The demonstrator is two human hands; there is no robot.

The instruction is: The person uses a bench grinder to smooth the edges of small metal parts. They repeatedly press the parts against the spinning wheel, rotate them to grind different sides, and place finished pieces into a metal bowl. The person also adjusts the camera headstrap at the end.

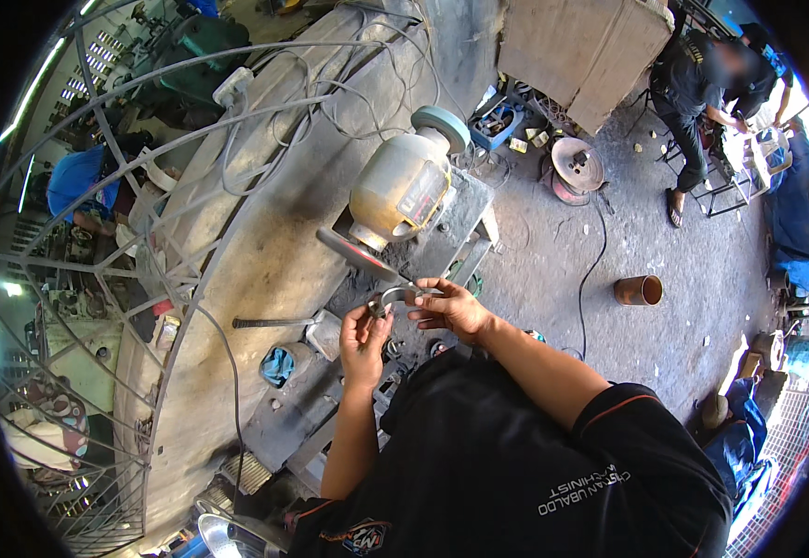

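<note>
A curved strip of shiny metal [394, 293], shaped like an open ring, is held between my two hands just below a bench grinder. My left hand [364, 342] pinches its left end, with fingers bent around it. My right hand [453, 308] grips its right end between thumb and fingers. The grinder [400, 186] has a yellowed grey motor body with a wheel at each end. Its near wheel [356, 255], edged in red, is right above the metal strip. Whether strip and wheel touch I cannot tell. The far wheel [441, 127] is grey-green.
A long-handled tool [272, 323] and a container with blue cloth [277, 366] sit left of my hands. On the floor stand a rusty metal cylinder [638, 290] and a round reel [577, 166]. Metal grating [98, 166] borders the left. Two people work at far right.
</note>
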